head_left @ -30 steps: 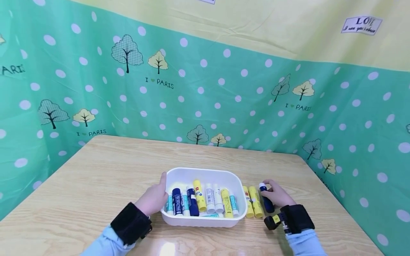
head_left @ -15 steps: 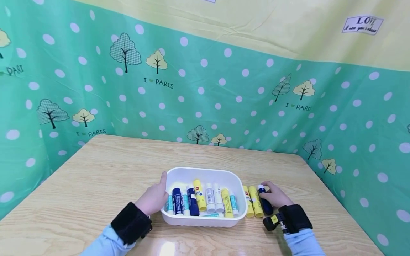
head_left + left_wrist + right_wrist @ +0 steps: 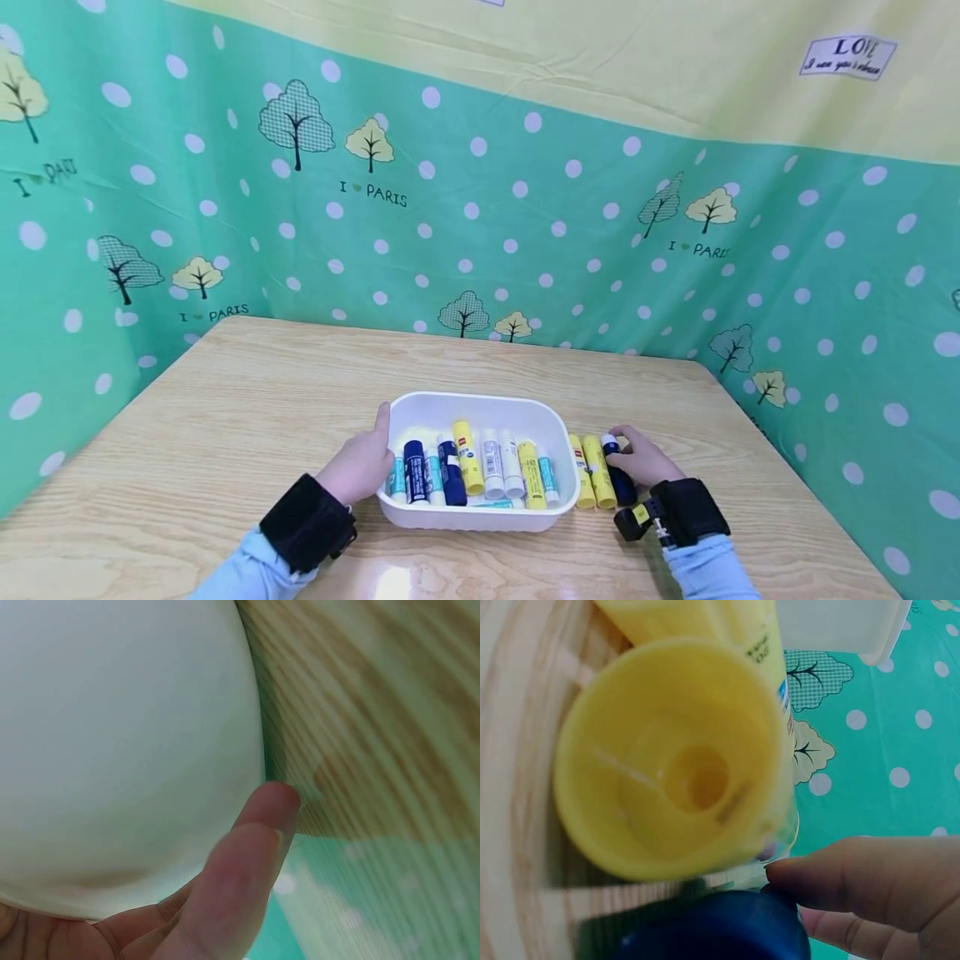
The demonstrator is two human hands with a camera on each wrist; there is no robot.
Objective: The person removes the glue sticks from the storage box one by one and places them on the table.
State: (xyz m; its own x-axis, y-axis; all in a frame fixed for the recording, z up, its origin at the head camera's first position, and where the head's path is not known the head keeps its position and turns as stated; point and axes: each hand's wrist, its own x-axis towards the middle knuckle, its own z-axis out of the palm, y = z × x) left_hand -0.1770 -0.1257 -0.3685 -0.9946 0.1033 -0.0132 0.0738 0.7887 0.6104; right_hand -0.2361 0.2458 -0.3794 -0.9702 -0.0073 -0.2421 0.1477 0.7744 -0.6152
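A white plastic bin holds a row of glue sticks in yellow, navy, white and teal. At its left end, my left hand grips the wall; in the left wrist view, fingertips lie along the white wall. To the bin's right, two yellow glue sticks lie side by side on the table. My right hand pinches a navy glue stick with a white end, lying against the right-hand yellow one. The right wrist view shows a hollow yellow end above the navy one.
Beneath everything is a light wooden table. A green polka-dot curtain hangs along its far and side edges. Both wrists wear black bands, and a small camera juts from the right one near the table.
The right hand has slid the navy glue stick leftward, closing the gap to the yellow ones. Left hand and bin have stayed put.
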